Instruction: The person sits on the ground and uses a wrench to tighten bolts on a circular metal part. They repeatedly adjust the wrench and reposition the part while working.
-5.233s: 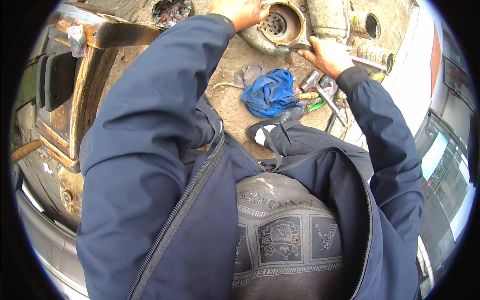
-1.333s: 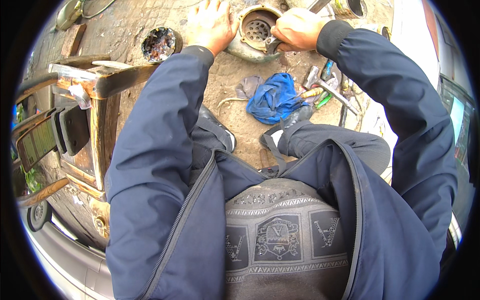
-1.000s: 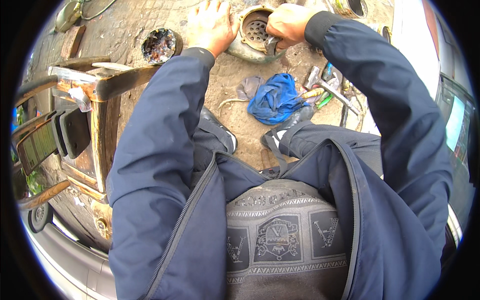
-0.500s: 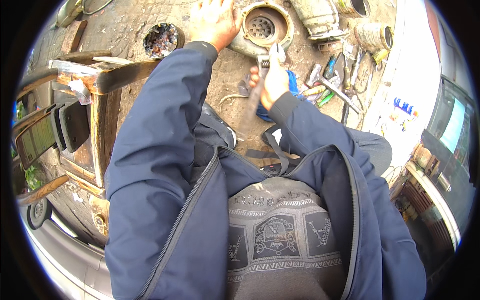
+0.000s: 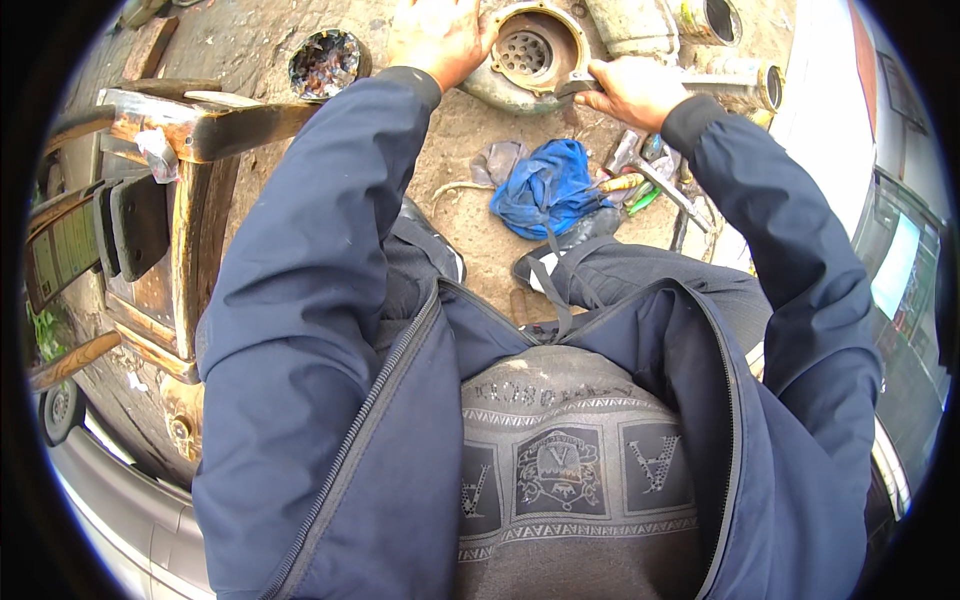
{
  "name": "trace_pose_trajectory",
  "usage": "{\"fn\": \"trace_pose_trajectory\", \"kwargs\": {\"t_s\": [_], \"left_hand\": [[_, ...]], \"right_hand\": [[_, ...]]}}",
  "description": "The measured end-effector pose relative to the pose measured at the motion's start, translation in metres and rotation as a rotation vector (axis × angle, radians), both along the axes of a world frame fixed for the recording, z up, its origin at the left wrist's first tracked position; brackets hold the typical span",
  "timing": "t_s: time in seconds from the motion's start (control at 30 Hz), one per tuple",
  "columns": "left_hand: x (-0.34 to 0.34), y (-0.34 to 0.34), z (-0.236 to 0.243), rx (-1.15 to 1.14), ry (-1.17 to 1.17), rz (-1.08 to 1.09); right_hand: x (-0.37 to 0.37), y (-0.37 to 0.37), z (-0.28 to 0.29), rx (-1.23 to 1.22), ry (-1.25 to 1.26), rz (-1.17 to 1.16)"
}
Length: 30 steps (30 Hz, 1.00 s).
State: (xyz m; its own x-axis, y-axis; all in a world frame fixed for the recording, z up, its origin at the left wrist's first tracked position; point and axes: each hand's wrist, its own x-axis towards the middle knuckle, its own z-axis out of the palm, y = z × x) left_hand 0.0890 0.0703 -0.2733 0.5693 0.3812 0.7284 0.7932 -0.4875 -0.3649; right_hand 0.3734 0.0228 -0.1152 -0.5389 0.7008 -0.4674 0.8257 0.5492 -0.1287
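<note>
A round metal housing (image 5: 515, 97) with a bolted rim and a perforated plate inside lies on the dirt at the top centre. My left hand (image 5: 437, 42) rests against its left side, fingers stretched forward and partly cut off by the picture's edge, thumb at the rim. On the other side, my right hand (image 5: 640, 92) is closed around an adjustable wrench (image 5: 574, 86). The wrench's dark jaw end meets the rim at the lower right; its handle seems to point off to the right, mostly covered by the hand. What exactly the jaws grip is too small to tell.
Below the housing lies a blue cloth (image 5: 548, 190). A hammer (image 5: 660, 180) and other tools are to its right. Metal pipe pieces (image 5: 640, 28) stand at the upper right. A round can of scraps (image 5: 325, 65) and a wooden chair (image 5: 200, 150) are on the left.
My right hand has swung right and forward with the wrench, from below the housing to its right rim. The blue cloth is uncovered. My left hand stays about where it was.
</note>
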Motion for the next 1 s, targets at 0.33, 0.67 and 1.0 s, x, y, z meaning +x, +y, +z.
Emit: {"fn": "trace_pose_trajectory", "kwargs": {"t_s": [0.33, 0.67, 1.0], "left_hand": [[-0.002, -0.014, 0.105, -0.762, -0.306, 0.058], [-0.001, -0.021, 0.12, -0.867, -0.28, 0.204], [-0.002, -0.017, 0.112, -0.766, -0.297, 0.145]], "right_hand": [[-0.046, 0.071, 0.003, 0.129, 0.122, 0.706], [-0.067, -0.075, -0.018, -0.603, 0.471, -1.428], [-0.098, -0.116, -0.058, -0.484, 1.163, -1.787]]}}
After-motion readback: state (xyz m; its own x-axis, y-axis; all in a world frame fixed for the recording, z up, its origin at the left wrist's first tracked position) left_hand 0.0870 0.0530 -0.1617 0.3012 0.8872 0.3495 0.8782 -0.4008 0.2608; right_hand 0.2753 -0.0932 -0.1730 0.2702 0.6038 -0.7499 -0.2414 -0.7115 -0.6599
